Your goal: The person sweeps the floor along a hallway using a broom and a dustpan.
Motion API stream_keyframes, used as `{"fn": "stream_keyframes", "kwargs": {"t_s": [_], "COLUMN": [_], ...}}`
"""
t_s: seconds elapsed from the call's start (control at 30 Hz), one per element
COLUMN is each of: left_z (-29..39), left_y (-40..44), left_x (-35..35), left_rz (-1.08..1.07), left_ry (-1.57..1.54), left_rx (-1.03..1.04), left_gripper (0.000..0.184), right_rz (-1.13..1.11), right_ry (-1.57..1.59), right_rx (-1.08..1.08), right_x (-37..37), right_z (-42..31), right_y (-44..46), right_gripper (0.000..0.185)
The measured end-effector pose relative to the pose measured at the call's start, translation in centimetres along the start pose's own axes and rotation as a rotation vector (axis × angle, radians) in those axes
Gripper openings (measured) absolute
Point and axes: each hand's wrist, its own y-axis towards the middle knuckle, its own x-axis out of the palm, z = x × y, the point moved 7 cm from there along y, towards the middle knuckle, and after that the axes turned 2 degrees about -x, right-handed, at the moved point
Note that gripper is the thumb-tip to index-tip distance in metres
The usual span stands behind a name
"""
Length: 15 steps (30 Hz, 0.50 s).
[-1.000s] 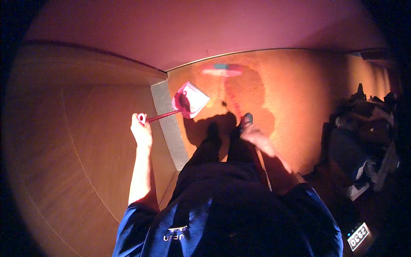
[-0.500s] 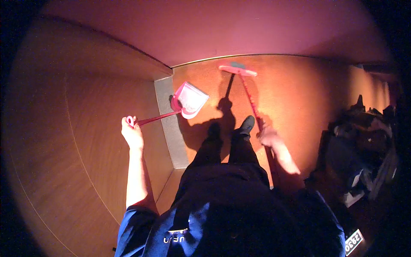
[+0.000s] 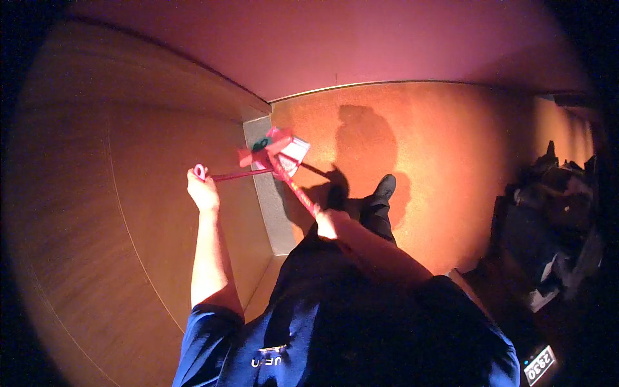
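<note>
My left hand [image 3: 203, 190] is wrapped round the end of a dustpan's long red handle, near a pink loop at its tip. The dustpan [image 3: 295, 157], pink with a pale inside, is at the far end of that handle, by the grey strip at the wall. In my right hand [image 3: 332, 224] is the red stick of a broom [image 3: 298, 193]. The broom's pink head crosses over the dustpan and hides part of it. Whether the broom head touches the pan I cannot tell.
A brown panelled wall [image 3: 77, 193] rises on the left, with a grey strip [image 3: 271, 206] at its foot. Ahead stands a reddish wall [image 3: 387, 45]. Orange floor [image 3: 445, 161] lies between. A dark heap of objects [image 3: 548, 219] is at the right. My shoe [image 3: 385, 186] is on the floor.
My right hand has swung the broom left from the floor near the far wall to over the dustpan. My left hand and the dustpan have barely moved.
</note>
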Motion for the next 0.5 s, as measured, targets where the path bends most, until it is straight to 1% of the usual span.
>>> {"fn": "stream_keyframes", "kwargs": {"t_s": [0.07,0.13,0.2,0.23,0.3,0.33,0.37,0.4,0.43,0.5], "left_z": [-0.6,-2.3,-0.6,0.2,0.3,0.3,0.5,1.4,1.8,2.0], "left_y": [0.3,0.9,0.2,0.0,0.0,0.0,0.0,0.1,0.4,0.8], "left_x": [0.7,1.4,0.6,0.3,0.6,0.8,0.8,0.8,1.1,1.9], "left_rz": [-0.018,-0.038,-0.074,-0.104,-0.149,-0.163,-0.172,-0.216,-0.273,-0.323], "left_ry": [-0.053,-0.171,-0.121,-0.069,-0.043,-0.109,-0.17,-0.088,0.007,-0.082], "left_rx": [0.043,0.072,0.079,0.087,0.1,0.138,0.177,0.212,0.186,0.234], "left_gripper": [0.018,0.017,0.016,0.016,0.014,0.013,0.012,0.014,0.016,0.015], "right_rz": [0.039,-0.013,0.054,0.059,0.241,0.397,0.461,0.461,0.461,0.424], "right_ry": [0.06,0.093,0.127,0.016,0.084,0.094,0.121,0.136,0.16,0.198], "right_rx": [0.001,0.039,0.148,0.27,0.455,0.383,0.39,0.429,0.444,0.41], "right_x": [-0.4,-1.1,-1.7,-1.6,-1.3,-3.3,-4.3,-4.2,-4.3,-3.3], "right_z": [0.4,1.5,4.0,5.6,11.4,10.6,11.2,12.2,12.6,11.0], "right_y": [-3.5,-7.2,-10.0,-10.9,-11.5,-12.4,-12.2,-11.7,-10.9,-7.9], "right_gripper": [0.044,0.053,0.062,0.059,0.044,0.035,0.034,0.034,0.034,0.035]}}
